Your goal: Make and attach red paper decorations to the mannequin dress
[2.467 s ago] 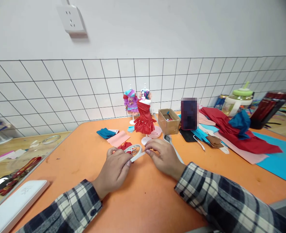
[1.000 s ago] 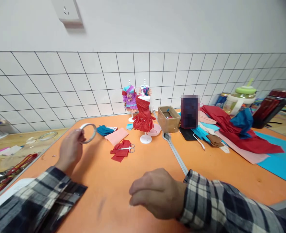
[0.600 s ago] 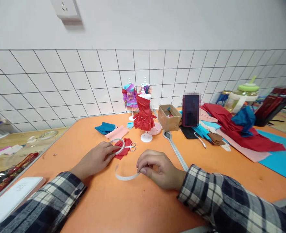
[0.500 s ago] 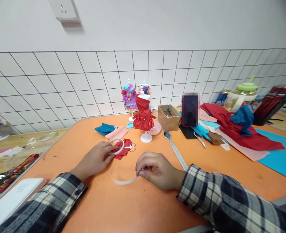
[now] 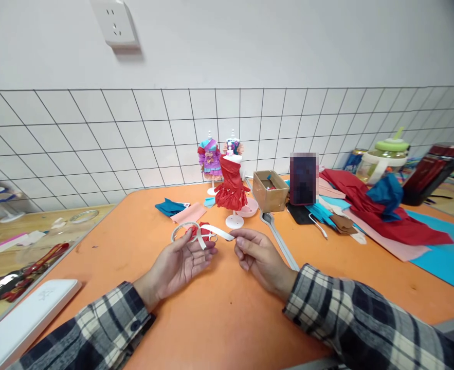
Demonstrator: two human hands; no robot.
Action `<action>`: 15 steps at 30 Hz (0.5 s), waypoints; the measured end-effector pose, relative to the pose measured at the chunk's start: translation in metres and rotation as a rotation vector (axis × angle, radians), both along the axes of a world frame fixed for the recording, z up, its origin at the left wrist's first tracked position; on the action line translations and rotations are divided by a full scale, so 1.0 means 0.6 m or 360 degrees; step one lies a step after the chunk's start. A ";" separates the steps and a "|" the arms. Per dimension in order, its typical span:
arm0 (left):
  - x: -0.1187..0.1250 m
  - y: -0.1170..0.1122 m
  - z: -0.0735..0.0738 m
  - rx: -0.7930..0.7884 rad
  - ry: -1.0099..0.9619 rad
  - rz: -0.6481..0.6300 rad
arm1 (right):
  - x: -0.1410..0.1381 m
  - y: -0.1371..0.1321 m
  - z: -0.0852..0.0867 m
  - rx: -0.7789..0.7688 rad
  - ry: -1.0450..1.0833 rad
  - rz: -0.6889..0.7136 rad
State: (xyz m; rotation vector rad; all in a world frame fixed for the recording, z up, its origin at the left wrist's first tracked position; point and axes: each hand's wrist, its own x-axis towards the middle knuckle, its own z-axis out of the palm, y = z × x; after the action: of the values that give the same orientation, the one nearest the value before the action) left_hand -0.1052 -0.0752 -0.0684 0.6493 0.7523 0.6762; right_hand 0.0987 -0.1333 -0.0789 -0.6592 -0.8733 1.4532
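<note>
My left hand [image 5: 184, 262] is turned palm up over the table, its fingers loosely stretched. Its thumb lies against a narrow tape roll [image 5: 175, 229], apparently pinching the ring against the index finger, which is partly hidden. My right hand [image 5: 259, 254] pinches one end of a white tape strip [image 5: 221, 233] between thumb and fingertips. The strip arches leftward, and its other end hangs down by my left fingers. Behind the tape lie red paper scraps [image 5: 204, 225] and small scissors [image 5: 213, 238], both partly covered. Beyond them stands a small dress form in a red paper dress [image 5: 232, 182].
Two dressed forms [image 5: 210, 162] stand behind the red one. A cardboard box [image 5: 270, 198], a blurred upright screen [image 5: 304, 180] and red crepe paper [image 5: 396, 221] are to the right, with a green-lidded bottle [image 5: 384, 159]. A white slab [image 5: 34, 313] lies at the left edge.
My left hand has turned from palm down to palm up. My right hand has shifted slightly right and up, drawing the strip up into an arch by the roll. The view has shifted a little.
</note>
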 end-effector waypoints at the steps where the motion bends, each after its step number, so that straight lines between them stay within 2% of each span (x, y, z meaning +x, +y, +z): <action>1: -0.002 0.002 0.001 -0.0020 0.0013 -0.0017 | -0.001 -0.001 0.001 0.0001 0.0018 -0.0008; 6: -0.008 0.007 -0.002 -0.0027 0.0100 0.0006 | 0.000 0.000 0.005 0.0001 0.0099 -0.0028; 11: -0.001 -0.003 -0.005 -0.0018 -0.0052 -0.0162 | -0.002 -0.002 -0.006 -0.0009 -0.0026 0.0125; 13: 0.000 -0.002 -0.004 0.0068 -0.0172 -0.0049 | -0.003 -0.004 -0.011 -0.0024 -0.0129 0.0221; 15: -0.001 0.003 -0.004 0.0199 -0.0240 0.0153 | -0.003 -0.006 -0.016 -0.0030 -0.0257 0.0308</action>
State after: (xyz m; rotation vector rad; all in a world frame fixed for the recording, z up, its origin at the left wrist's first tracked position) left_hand -0.1058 -0.0734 -0.0707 0.6710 0.6076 0.8557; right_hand 0.0966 -0.1366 -0.0883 -0.7298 -1.0742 1.5981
